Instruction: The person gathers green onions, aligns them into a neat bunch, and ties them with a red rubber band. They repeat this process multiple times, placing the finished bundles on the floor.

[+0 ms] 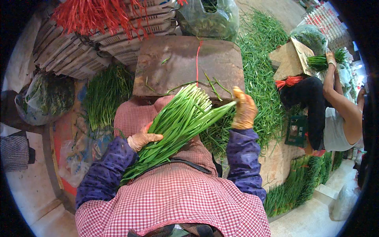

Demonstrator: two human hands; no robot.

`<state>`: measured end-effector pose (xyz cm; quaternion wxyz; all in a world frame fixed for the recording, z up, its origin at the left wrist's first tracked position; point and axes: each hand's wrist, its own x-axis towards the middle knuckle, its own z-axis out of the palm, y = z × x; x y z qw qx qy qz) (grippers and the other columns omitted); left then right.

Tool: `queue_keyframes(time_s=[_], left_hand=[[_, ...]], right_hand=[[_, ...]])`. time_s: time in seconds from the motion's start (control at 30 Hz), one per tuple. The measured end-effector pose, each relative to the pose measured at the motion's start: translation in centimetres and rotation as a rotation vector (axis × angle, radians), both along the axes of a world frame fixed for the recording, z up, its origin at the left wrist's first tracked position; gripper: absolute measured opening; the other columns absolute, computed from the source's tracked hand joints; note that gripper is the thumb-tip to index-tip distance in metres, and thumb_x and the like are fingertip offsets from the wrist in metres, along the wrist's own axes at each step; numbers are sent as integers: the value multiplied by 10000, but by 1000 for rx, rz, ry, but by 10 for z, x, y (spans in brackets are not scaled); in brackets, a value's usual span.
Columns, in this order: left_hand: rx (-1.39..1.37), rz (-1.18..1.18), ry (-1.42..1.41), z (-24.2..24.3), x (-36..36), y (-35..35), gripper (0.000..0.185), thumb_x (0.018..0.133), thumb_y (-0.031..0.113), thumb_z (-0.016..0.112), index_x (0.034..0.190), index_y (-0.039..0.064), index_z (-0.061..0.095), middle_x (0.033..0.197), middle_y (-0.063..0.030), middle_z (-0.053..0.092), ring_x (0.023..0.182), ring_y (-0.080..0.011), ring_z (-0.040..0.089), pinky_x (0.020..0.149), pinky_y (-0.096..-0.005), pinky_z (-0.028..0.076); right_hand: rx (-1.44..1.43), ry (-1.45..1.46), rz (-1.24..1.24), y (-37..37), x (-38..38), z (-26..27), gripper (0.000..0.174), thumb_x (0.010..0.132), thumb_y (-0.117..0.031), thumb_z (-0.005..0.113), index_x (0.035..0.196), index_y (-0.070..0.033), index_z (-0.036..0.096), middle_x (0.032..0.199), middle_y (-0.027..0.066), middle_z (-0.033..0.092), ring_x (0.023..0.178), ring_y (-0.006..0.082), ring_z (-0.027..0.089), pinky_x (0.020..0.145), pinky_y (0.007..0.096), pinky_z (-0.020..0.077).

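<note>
A thick bunch of green garlic chives (pixel 174 124) lies slantwise over my lap, its pale cut ends towards the wooden board. My left hand (pixel 145 137), in a pale glove, grips the bunch around its leafy middle. To the right, my right hand (pixel 244 109), in an orange-stained glove, pinches the tip of a few stems that fan out from the bunch. The worn wooden board (pixel 168 68) stands just ahead of my knees. Across it runs a red plastic tie strip (pixel 197 59), its near end hidden by the chives. Several loose leaves (pixel 213 86) are scattered there too.
Red strips (pixel 97 17) hang by stacked crates (pixel 71 56). Loose chives (pixel 109 94) and a filled plastic bag (pixel 49 99) lie left. Cut greens (pixel 260 59) cover the floor at right. Beyond, a co-worker (pixel 340 118) holds chives near tied bundles (pixel 296 183).
</note>
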<state>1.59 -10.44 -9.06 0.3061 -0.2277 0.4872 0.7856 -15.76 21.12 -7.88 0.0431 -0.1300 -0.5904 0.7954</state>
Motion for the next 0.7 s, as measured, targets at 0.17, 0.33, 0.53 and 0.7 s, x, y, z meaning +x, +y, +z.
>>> queue_keyframes(time_s=[0.17, 0.33, 0.53, 0.7], left_hand=[[105, -9, 27, -2, -3, -1, 645, 789, 138, 781, 1353, 73, 474, 1190, -25, 609, 1025, -137, 589, 894, -289, 480], [121, -150, 68, -1, -15, -9, 671, 802, 180, 770, 1378, 68, 444, 1191, -33, 609, 1000, -130, 597, 866, -294, 504], [170, -129, 51, -3, -16, -14, 704, 822, 260, 745, 1405, 53, 407, 1266, -67, 581, 1109, -194, 586, 961, -348, 474], [140, -155, 128, 6, -13, -10, 695, 850, 327, 709, 1414, 60, 405, 1316, -79, 553, 1167, -199, 554, 996, -352, 451]], right_hand=[[305, -54, -222, 82, 8, 0, 110, 839, -110, 699, 895, -16, 694, 873, 68, 711, 685, 88, 618, 614, 206, 473], [241, 68, -31, 71, 8, 8, 150, 875, -176, 688, 937, -40, 684, 829, 64, 698, 606, 65, 560, 513, 186, 389], [-123, 516, -130, 63, -60, 176, 281, 941, -167, 594, 1160, 9, 604, 1098, 101, 657, 925, 151, 626, 819, 278, 517], [-232, 702, 153, -3, -41, 213, 381, 1002, -167, 456, 1312, 53, 484, 1345, 165, 536, 1237, 217, 526, 1050, 330, 440]])
